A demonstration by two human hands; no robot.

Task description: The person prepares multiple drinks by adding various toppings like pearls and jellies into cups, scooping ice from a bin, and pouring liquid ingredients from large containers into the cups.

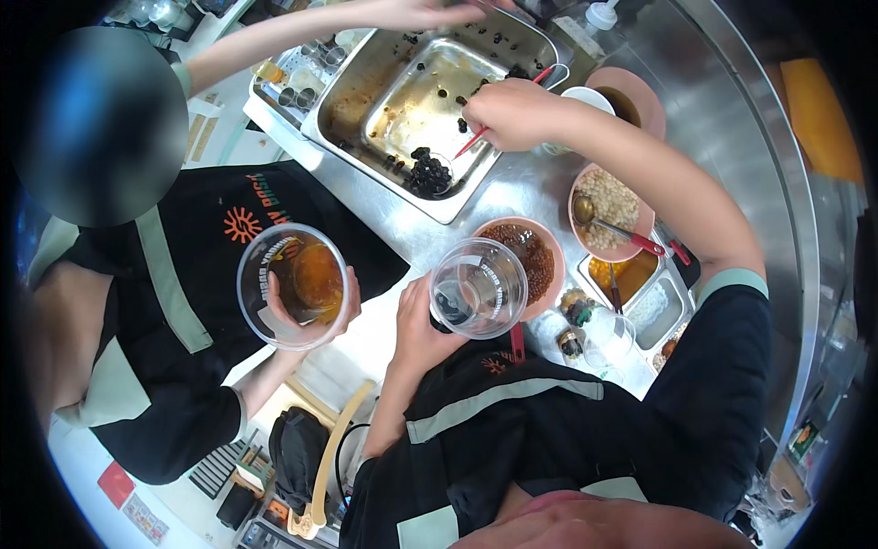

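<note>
My left hand (420, 336) is wrapped around a clear plastic cup (504, 271) that bears printing; only clear plastic shows inside it. Over the steel pan (336, 130) my right hand (507, 115) grips a red-handled ladle (470, 143). The ladle's bowl sits low at the pan's near corner, among a clump of dark tapioca pearls (431, 173). More pearls and brown liquid are scattered over the pan's floor. Just past my cup stands a pink bowl of small brown pearls (531, 250), partly covered by the cup.
A co-worker's hand (350, 295) at left holds a cup of orange-brown drink (315, 274); their other hand (432, 14) reaches over the pan. At right are a pink bowl of pale pearls (607, 199), a topping tray (648, 302) and a clear cup (609, 337). Shot cups (302, 96) stand behind left.
</note>
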